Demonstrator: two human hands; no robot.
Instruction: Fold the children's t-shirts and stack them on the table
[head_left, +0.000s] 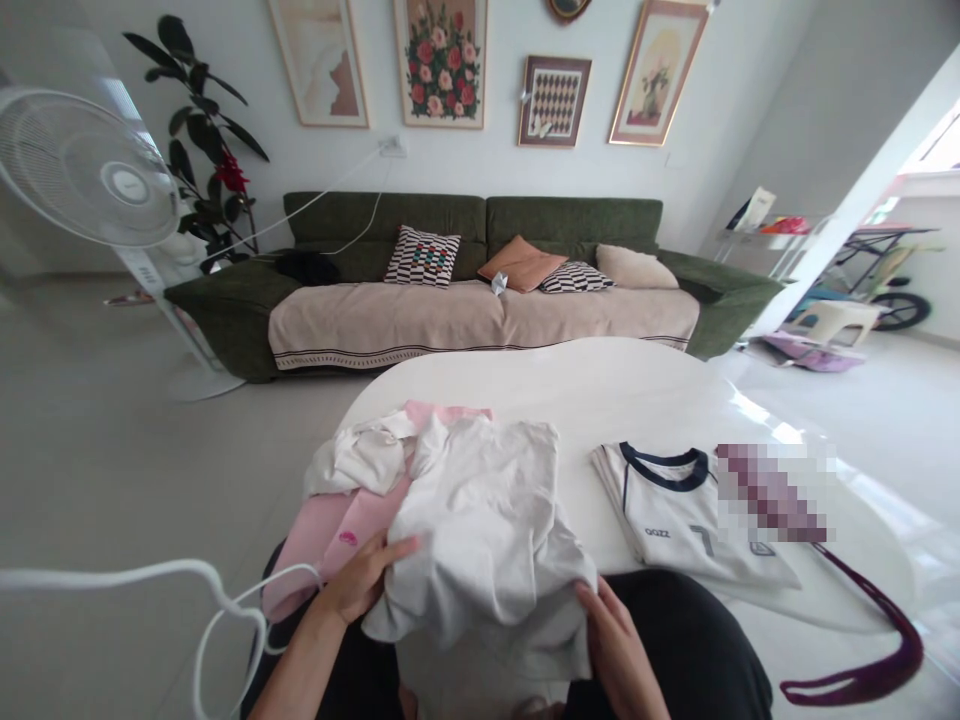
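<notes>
A white garment (480, 520), perhaps a shirt, spreads over the near edge of the table and hangs down toward my lap. My left hand (367, 575) pinches its left edge, thumb on top. On the opposite side, my right hand (609, 625) grips the lower right edge. Beneath and left of it lies a pink garment (330, 530) with a small bright pink print. A crumpled white cloth (367, 455) rests on the pink one. To the right, a folded white jersey (675, 520) with a navy collar lies flat, apart from my hands.
The white table (570, 385) has a rounded edge. A purple item (780, 495), partly pixelated, lies at right with its strap (892, 660) over the edge. A white cable (217, 590) loops at left. Beyond stand a green sofa (420, 220) and a fan (124, 185).
</notes>
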